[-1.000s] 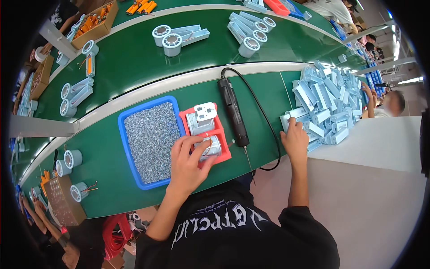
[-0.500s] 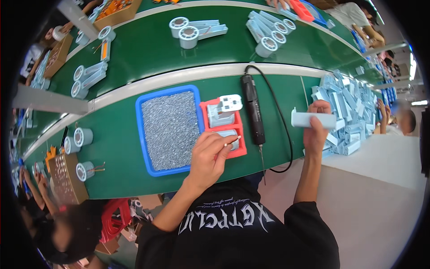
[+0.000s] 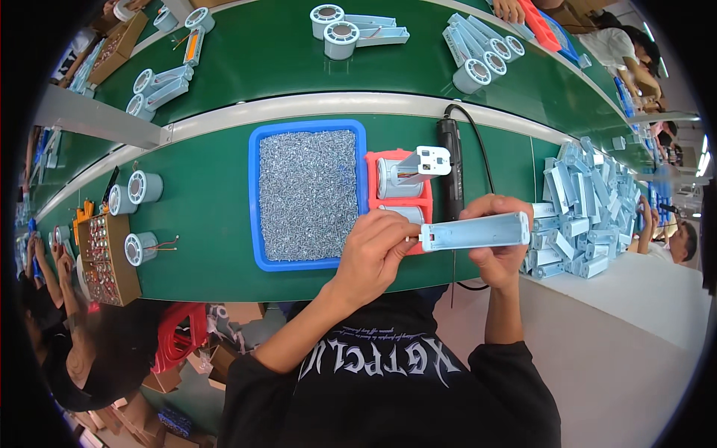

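Observation:
My right hand (image 3: 502, 250) grips a long, light-blue plastic housing (image 3: 474, 233) from its right end, its hollow side showing. At the housing's left end, my left hand (image 3: 371, 250) pinches thin wires with a small white tip (image 3: 409, 239). Whether the wires enter the housing I cannot tell. Beneath my left fingers, a white cylinder (image 3: 404, 213) sits in the nearer compartment of a red holder (image 3: 427, 193), partly hidden. The farther compartment holds another round white part (image 3: 388, 179) with an arm attached, ending in a white cap (image 3: 433, 160).
A blue tray (image 3: 255, 194) of small screws lies left of the holder. A black electric screwdriver (image 3: 449, 160) with a cable lies behind my right hand. Light-blue housings (image 3: 579, 201) are heaped at right. Round white parts (image 3: 140, 249) and a cardboard box (image 3: 123, 257) stand left; co-workers sit at both sides.
My right hand has brought the housing left and turned its hollow side into view. My left hand, still pinching the wires, now meets the housing's end. The whole view has shifted slightly.

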The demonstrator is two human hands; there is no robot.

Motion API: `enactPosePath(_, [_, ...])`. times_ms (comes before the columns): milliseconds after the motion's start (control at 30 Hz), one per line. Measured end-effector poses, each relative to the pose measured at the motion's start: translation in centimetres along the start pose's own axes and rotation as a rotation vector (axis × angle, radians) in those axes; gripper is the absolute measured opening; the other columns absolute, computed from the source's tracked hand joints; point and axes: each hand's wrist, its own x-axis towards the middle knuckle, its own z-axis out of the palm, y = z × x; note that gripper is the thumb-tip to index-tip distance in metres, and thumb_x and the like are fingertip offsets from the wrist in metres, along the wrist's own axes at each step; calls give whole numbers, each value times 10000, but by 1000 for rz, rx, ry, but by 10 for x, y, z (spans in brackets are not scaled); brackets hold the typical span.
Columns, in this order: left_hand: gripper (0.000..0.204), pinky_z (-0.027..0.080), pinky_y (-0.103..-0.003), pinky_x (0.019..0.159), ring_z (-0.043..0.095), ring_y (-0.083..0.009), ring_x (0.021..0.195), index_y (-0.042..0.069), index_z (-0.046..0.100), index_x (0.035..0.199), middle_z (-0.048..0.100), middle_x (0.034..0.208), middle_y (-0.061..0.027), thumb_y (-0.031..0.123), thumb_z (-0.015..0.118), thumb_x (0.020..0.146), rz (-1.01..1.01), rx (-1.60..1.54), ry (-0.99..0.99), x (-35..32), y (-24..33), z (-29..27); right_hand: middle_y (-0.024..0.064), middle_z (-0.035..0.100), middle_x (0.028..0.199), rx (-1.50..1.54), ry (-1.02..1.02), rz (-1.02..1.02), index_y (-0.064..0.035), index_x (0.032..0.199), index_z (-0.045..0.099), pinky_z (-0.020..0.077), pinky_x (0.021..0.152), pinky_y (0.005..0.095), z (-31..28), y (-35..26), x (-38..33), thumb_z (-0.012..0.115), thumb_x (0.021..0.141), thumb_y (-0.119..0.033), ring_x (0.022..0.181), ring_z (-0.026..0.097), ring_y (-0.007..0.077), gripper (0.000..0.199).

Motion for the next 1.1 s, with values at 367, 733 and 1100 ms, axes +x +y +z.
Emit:
enactPosePath(367, [343, 370, -409, 869, 520, -254, 1033, 59, 628, 1073, 581, 1035, -47, 50, 671, 733, 47, 295, -183, -5, -6, 2, 160, 614, 1006, -375, -235, -203, -68, 1237, 385, 477, 775, 365, 11, -2, -4, 815, 742, -208, 889, 587, 276, 671])
enactPosePath(733, [607, 390, -415, 896, 507, -260, 1100, 97, 597, 1147, 565, 1095, -44, 154, 815, 584, -60, 341, -76, -7, -18, -19, 105, 613, 1027, -580, -296, 59, -62, 1100, 558, 484, 783, 370, 29, 13, -8, 781, 660, -73, 913, 575, 291, 493])
enactPosePath(1100, [529, 476, -372, 760, 553, -260, 871, 74, 659, 986, 541, 939, -58, 215, 859, 517, -72, 357, -268, 21, -17, -32, 101, 575, 981, -764, -511, 137, -56, 1050, 539, 488, 767, 398, 26, -5, 22, 707, 685, -46, 909, 559, 309, 402])
